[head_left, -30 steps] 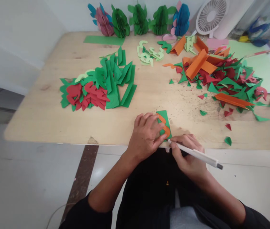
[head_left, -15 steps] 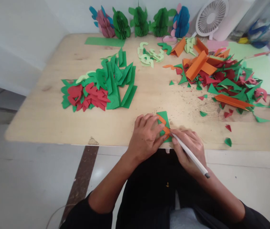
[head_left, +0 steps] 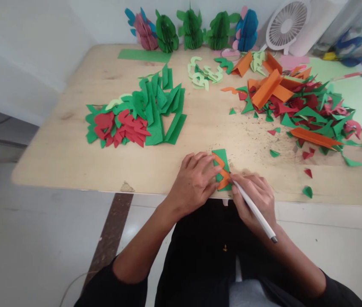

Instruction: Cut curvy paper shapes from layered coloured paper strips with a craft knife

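A wavy-edged orange paper cutout (head_left: 222, 175) lies on a green paper piece (head_left: 221, 154) near the table's front edge. My left hand (head_left: 196, 181) presses the cutout down from the left; its index finger and thumb are apart, and nothing is wrapped in the fingers. Part of both papers is hidden under it. My right hand (head_left: 254, 194) is closed around a white pen (head_left: 256, 212). The pen's tip is at the cutout's right edge, and its grey-ended back points toward me.
Folded green papers (head_left: 155, 123) and red paper cutouts (head_left: 130, 128) lie to the left. Pale green pieces (head_left: 200, 81) sit further back. A heap of scraps (head_left: 315, 106) with folded orange papers (head_left: 266, 88) fills the right. Honeycomb paper figures (head_left: 192, 32) and a white fan (head_left: 288, 25) stand behind.
The camera view has shifted slightly, moving the table items a little to the right. My left index finger and thumb have shifted a little, baring more of the orange cutout. The pen stays at its edge.
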Action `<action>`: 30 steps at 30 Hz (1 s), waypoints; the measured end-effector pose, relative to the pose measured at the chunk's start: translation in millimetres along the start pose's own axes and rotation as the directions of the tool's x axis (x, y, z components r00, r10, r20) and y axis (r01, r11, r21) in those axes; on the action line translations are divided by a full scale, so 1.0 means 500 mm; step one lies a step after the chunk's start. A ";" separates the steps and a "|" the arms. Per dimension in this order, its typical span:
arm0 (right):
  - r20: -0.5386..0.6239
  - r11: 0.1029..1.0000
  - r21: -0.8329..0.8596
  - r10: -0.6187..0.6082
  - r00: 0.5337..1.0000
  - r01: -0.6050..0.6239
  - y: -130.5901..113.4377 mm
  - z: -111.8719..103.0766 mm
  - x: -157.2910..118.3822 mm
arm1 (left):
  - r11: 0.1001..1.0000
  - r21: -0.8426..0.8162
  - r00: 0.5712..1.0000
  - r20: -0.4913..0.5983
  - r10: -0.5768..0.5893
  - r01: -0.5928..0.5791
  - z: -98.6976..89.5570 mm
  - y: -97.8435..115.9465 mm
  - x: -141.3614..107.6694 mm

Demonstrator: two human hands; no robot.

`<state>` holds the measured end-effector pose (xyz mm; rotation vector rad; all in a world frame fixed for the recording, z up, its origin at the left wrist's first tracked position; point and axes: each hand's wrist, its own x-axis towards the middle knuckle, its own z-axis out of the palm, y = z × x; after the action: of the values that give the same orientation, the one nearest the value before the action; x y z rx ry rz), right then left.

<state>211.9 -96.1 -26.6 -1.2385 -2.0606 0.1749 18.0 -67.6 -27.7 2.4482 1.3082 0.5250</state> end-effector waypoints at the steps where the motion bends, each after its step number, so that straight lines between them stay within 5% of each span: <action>1: 0.001 1.000 -0.001 -0.002 1.000 0.002 0.000 0.000 0.000 | 1.000 -0.004 1.000 0.006 0.006 -0.006 -0.002 -0.002 -0.001; 30: -0.007 0.999 0.001 -0.033 0.999 0.033 0.000 0.000 0.002 | 1.000 0.001 0.999 -0.019 0.027 -0.027 0.003 -0.014 -0.008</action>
<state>211.8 -95.4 -26.1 -1.2021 -2.0735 0.1562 11.6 -67.5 -33.0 2.4706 1.2837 0.5561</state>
